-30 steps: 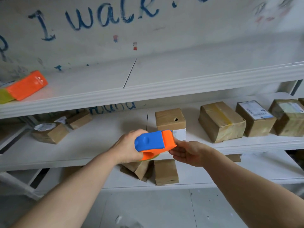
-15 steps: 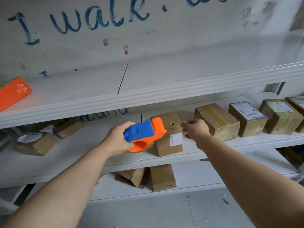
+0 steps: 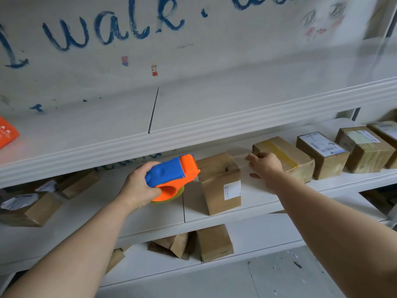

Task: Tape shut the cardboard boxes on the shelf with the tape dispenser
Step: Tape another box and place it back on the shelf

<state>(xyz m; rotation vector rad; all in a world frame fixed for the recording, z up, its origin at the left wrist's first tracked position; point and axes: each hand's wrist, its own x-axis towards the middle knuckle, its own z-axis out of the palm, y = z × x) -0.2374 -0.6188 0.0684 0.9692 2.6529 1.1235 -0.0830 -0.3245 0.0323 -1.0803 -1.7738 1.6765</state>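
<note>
The tape dispenser (image 3: 171,178), blue on the handle and orange at the head, sits in the person's left hand (image 3: 137,187), whose fingers are wrapped tight round the grip. Its orange nose is right at the top left edge of a small cardboard box (image 3: 220,182) standing on the middle shelf (image 3: 253,208). That box has a small dark hole in its top and a white label on its front face.

A clear strip of tape (image 3: 239,159) runs from the dispenser across the top of the box and out past its right side, where the right hand (image 3: 265,165) pinches the free end between thumb and fingers. That hand hovers over the shelf between the small box and the next parcel, a taped cardboard box with a yellow band (image 3: 283,157).

Further right along the same shelf stand a box with a shipping label (image 3: 322,153) and another labelled box (image 3: 365,149). Off to the left on that shelf lie a few more brown boxes (image 3: 32,208), blurred. On the lower shelf, under the small box, several cardboard boxes (image 3: 213,243) lean together. An orange packet (image 3: 6,134) lies at the left end of the top shelf.
</note>
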